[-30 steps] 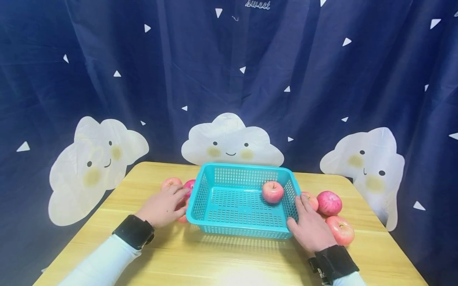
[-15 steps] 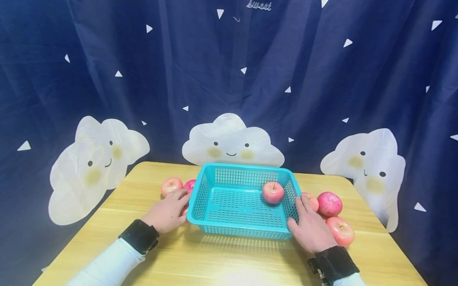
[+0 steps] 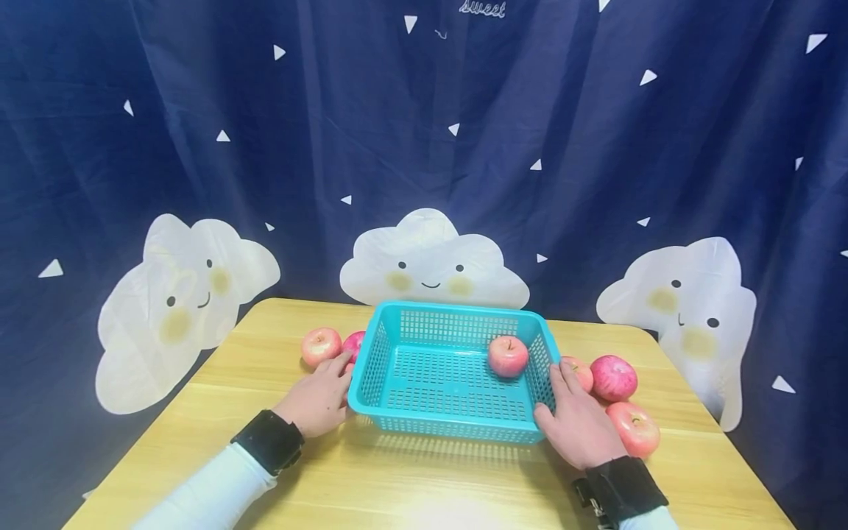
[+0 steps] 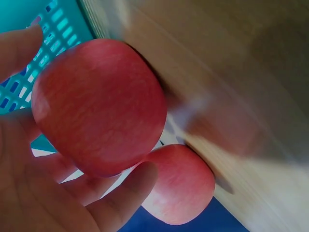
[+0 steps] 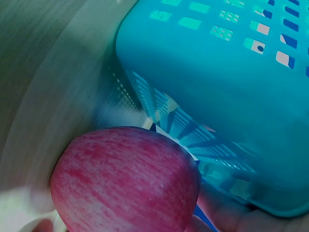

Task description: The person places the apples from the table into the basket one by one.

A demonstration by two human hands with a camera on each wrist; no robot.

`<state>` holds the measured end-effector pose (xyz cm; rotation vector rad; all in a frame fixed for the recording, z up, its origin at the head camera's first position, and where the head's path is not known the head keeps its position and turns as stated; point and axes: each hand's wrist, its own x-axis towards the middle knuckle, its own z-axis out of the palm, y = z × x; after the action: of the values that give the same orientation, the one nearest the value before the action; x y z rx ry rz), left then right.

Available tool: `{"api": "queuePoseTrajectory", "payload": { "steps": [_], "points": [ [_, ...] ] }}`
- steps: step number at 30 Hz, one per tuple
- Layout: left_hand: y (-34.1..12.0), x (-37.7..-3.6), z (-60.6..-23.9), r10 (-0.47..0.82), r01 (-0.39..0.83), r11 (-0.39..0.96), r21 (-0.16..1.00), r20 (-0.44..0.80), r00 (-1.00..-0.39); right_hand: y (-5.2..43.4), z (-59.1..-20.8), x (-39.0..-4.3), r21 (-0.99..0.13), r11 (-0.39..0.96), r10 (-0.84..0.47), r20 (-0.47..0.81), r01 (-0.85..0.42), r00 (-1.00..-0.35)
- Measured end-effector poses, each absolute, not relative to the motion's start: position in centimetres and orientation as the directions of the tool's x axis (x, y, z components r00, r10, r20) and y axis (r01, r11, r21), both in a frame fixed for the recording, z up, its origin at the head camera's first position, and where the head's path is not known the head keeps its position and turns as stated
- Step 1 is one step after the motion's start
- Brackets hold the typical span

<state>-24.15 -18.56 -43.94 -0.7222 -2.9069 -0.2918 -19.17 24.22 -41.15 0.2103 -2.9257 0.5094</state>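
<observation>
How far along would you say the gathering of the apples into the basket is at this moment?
Just begun. One apple already lies in the teal basket. The left hand holds an apple beside the basket's left wall; the right hand rests at its right wall beside another apple. About six apples remain outside on the table.
</observation>
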Motion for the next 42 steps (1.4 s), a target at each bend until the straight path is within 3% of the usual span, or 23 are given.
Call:
{"api": "queuePoseTrajectory", "payload": {
  "steps": [21, 29, 42],
  "points": [
    [-19.1, -24.1, -44.4, 0.490, 0.523, 0.849, 0.074, 0.261, -0.832, 24.3, -41.5, -19.2, -0.324, 0.929, -0.113, 0.213, -0.180, -0.970],
    [-19.7, -23.9, -43.4, 0.521, 0.578, 0.811, 0.085, 0.342, -0.782, 24.4, -41.3, -19.1, -0.330, 0.925, -0.118, 0.226, -0.190, -0.967],
    [-21.3, -24.9, -39.8, 0.482, 0.542, 0.833, 0.114, 0.334, -0.810, 24.3, -41.1, -18.9, -0.326, 0.925, -0.121, 0.226, -0.193, -0.966]
  ]
}}
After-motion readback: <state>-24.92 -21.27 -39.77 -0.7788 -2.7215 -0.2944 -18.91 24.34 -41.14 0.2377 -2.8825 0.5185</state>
